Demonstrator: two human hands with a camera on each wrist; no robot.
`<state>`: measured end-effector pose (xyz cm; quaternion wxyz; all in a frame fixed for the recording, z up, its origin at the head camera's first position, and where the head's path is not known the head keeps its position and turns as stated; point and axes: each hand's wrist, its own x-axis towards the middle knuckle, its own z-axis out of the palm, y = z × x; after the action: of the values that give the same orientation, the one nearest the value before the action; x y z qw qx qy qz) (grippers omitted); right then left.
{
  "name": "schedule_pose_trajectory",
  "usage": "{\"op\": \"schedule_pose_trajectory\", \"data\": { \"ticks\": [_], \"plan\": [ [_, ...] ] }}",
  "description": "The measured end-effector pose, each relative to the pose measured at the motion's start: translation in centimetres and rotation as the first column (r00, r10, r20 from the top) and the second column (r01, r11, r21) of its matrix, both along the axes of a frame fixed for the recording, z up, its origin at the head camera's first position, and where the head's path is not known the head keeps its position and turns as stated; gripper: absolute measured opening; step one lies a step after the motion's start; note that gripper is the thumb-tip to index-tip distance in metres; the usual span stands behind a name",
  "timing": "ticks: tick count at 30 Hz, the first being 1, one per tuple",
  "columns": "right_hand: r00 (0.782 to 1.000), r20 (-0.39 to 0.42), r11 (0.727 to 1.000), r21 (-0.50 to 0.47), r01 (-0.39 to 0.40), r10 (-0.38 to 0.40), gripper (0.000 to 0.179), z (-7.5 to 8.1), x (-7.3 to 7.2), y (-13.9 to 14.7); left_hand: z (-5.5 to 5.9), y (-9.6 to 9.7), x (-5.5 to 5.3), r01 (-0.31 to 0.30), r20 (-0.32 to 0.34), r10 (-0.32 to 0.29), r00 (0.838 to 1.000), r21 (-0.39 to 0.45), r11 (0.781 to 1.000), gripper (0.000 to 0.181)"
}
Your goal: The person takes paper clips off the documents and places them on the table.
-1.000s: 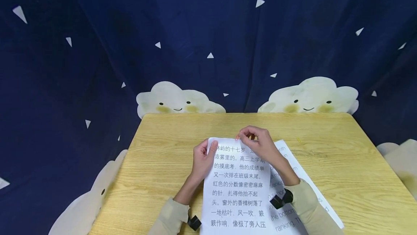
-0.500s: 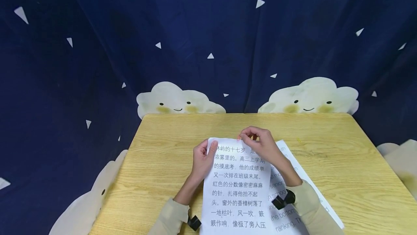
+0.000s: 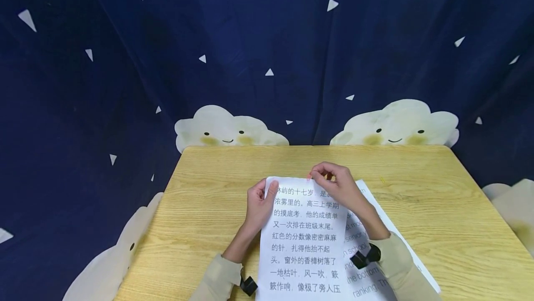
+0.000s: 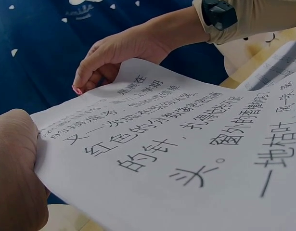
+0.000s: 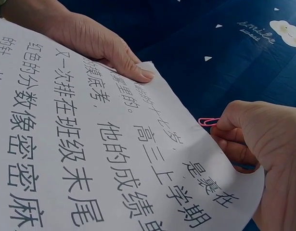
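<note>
In the head view my left hand (image 3: 259,202) grips the upper left corner of a white sheet of paper (image 3: 304,264) printed with large Chinese text, thumb on the front face. My right hand (image 3: 338,186) is at the sheet's top edge, thumb and forefinger pinching a pink paper clip (image 5: 207,122). Seen from the right wrist, the clip's looped end points out from the fingertips right at the paper's edge. The sheet is raised and bows a little, its upper right corner curling near the right palm. Part of the clip is hidden by the fingers.
Beneath and to the right lies another sheet with English print (image 3: 369,287), partly covered by the first sheet and my right forearm. A small yellow item (image 3: 382,179) lies on the wooden table (image 3: 200,199). A dark blue curtain (image 3: 250,36) hangs behind.
My right hand, with the pink paper clip, has slid slightly to the right along the sheet's top edge. The left hand keeps its hold in the same place.
</note>
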<state>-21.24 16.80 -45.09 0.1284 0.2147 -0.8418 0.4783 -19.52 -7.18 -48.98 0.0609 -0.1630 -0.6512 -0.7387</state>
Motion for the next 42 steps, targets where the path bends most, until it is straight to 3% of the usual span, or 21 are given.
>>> {"op": "schedule_pose_trajectory", "data": {
  "ticks": [5,10,21,27,35,38,42],
  "plan": [
    [1.000,-0.020,1.000,0.003,-0.008,0.008,0.008,-0.2,-0.3,0.5,-1.7,0.0,-0.8,-0.008,0.002,0.008,1.000,-0.003,1.000,0.020],
    [1.000,-0.021,1.000,0.005,-0.008,0.008,0.007,-0.3,-0.2,0.8,-2.0,0.0,-0.9,-0.019,-0.014,0.018,1.000,-0.013,1.000,0.021],
    [1.000,0.008,1.000,0.000,0.015,-0.015,0.009,-0.7,-0.3,1.4,-1.9,-0.1,-0.8,-0.014,-0.011,0.014,1.000,-0.005,1.000,0.021],
    [0.999,0.035,1.000,-0.013,0.027,-0.027,0.009,0.0,0.1,1.5,-1.9,0.0,-0.8,-0.013,-0.003,0.013,1.000,-0.012,1.000,0.023],
    [0.999,0.003,0.999,-0.007,0.036,-0.036,0.006,-0.8,-0.3,2.4,-1.9,0.0,-0.9,-0.016,0.018,0.016,1.000,-0.015,1.000,0.022],
    [0.999,-0.005,0.999,-0.008,0.034,-0.034,0.007,-0.7,-0.4,2.6,-1.6,0.0,-0.7,-0.007,0.017,0.007,1.000,-0.011,1.000,0.022],
    [0.999,-0.008,0.999,0.006,0.049,-0.049,0.006,-0.6,-0.4,2.7,-0.3,0.0,-0.1,-0.001,0.006,0.001,1.000,-0.016,1.000,0.021]
  ]
}}
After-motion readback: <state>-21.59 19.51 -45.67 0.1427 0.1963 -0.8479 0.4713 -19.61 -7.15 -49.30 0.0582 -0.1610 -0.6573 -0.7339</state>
